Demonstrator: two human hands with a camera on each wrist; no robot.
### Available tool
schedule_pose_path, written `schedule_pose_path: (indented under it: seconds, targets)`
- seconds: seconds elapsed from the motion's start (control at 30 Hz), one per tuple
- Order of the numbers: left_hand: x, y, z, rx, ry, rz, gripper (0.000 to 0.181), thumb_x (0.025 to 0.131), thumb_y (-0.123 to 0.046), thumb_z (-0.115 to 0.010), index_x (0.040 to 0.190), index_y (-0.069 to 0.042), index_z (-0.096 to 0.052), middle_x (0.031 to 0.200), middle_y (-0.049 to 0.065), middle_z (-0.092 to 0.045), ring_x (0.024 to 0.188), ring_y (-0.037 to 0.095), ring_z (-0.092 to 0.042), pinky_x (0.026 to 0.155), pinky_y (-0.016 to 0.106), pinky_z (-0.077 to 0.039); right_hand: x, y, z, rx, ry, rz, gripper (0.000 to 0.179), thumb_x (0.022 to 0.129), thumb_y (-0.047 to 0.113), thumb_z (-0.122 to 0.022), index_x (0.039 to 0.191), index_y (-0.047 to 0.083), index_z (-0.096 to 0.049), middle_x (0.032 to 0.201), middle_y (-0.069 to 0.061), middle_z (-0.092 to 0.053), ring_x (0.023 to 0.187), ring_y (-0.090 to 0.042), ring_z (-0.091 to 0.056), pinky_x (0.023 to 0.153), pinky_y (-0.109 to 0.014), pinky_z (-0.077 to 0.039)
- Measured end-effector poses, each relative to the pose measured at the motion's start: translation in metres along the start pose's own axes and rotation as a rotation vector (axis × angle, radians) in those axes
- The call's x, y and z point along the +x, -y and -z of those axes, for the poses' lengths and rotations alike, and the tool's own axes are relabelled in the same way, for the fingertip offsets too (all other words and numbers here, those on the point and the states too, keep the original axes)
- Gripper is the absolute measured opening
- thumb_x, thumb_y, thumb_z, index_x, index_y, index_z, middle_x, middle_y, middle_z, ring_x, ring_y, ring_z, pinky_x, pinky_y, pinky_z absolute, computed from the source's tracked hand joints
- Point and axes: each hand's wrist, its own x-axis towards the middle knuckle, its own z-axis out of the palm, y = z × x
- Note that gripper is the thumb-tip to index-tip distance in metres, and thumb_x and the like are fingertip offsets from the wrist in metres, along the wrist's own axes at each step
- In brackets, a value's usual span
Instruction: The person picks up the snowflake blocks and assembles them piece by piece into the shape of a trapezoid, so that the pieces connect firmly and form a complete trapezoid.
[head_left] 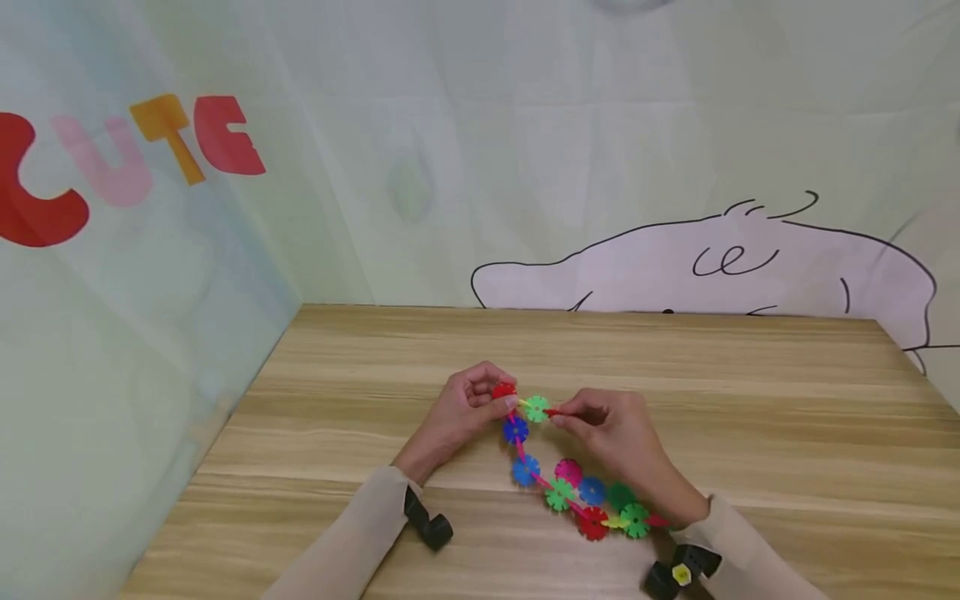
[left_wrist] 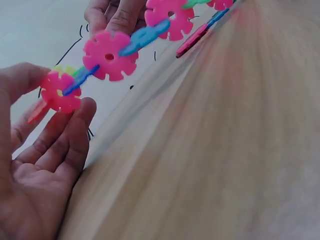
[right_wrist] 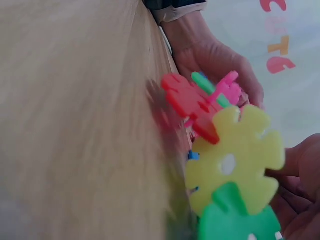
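A chain of notched, flower-shaped plastic discs hangs between the two hands over the table. With thumb and fingers the left hand [head_left: 467,410] pinches the chain by a red disc [head_left: 504,389]. To its right, the right hand [head_left: 618,429] pinches a thin red disc, seen edge-on, beside a light green disc [head_left: 536,408]. Below the hands the chain loops through a dark blue disc [head_left: 515,431] and a red disc [head_left: 592,523]. A pink disc [left_wrist: 111,56] shows large in the left wrist view. A yellow disc [right_wrist: 245,160] partly covers the chain in the right wrist view.
The wood-grain table [head_left: 360,350] reaches back to a printed cloth backdrop [head_left: 375,167] with a cartoon outline and coloured letters. Each wrist wears a small black camera, such as the left camera [head_left: 435,531]. Several discs of the chain hang near the right forearm.
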Motion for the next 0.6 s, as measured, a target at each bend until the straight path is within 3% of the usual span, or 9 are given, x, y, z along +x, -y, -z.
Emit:
schedule_pose_path:
  seconds: [0.17, 0.37, 0.47, 0.6]
  targets:
    - [-0.001, -0.003, 0.001, 0.047, 0.089, -0.010, 0.023, 0.104, -0.018, -0.069, 0.121, -0.003, -0.068, 0.109, 0.002, -0.074, 0.094, 0.012, -0.069, 0.089, 0.023, -0.057, 0.001, 0.000, -0.001, -0.027, 0.085, 0.043, 0.006, 0.092, 0.008, -0.084, 0.094, 0.014, -0.086, 0.088, 0.003, -0.083, 0.074, -0.004, -0.069, 0.070, -0.021, -0.060]
    - [0.000, -0.001, 0.003, 0.122, 0.201, -0.013, 0.020, 0.102, -0.020, -0.071, 0.118, -0.008, -0.076, 0.104, 0.006, -0.079, 0.090, 0.013, -0.071, 0.084, 0.024, -0.059, 0.004, 0.002, -0.006, -0.011, 0.181, 0.096, 0.009, 0.094, 0.007, -0.082, 0.099, 0.014, -0.086, 0.096, 0.000, -0.085, 0.085, -0.006, -0.077, 0.078, -0.021, -0.063]
    - [0.001, 0.000, 0.003, 0.112, 0.229, -0.002, 0.019, 0.101, -0.018, -0.074, 0.116, -0.007, -0.077, 0.102, 0.006, -0.079, 0.086, 0.013, -0.072, 0.080, 0.023, -0.060, 0.005, 0.003, -0.003, -0.005, 0.218, 0.059, 0.010, 0.097, 0.009, -0.080, 0.104, 0.012, -0.084, 0.100, -0.001, -0.084, 0.092, -0.010, -0.079, 0.082, -0.023, -0.064]
    - [0.002, 0.000, 0.006, 0.103, 0.219, 0.022, 0.020, 0.101, -0.015, -0.074, 0.118, -0.005, -0.076, 0.107, 0.011, -0.078, 0.087, 0.013, -0.072, 0.082, 0.022, -0.061, 0.002, 0.002, 0.013, -0.035, 0.284, -0.016, 0.012, 0.100, 0.011, -0.076, 0.111, 0.011, -0.081, 0.105, -0.001, -0.083, 0.095, -0.012, -0.077, 0.086, -0.025, -0.064]
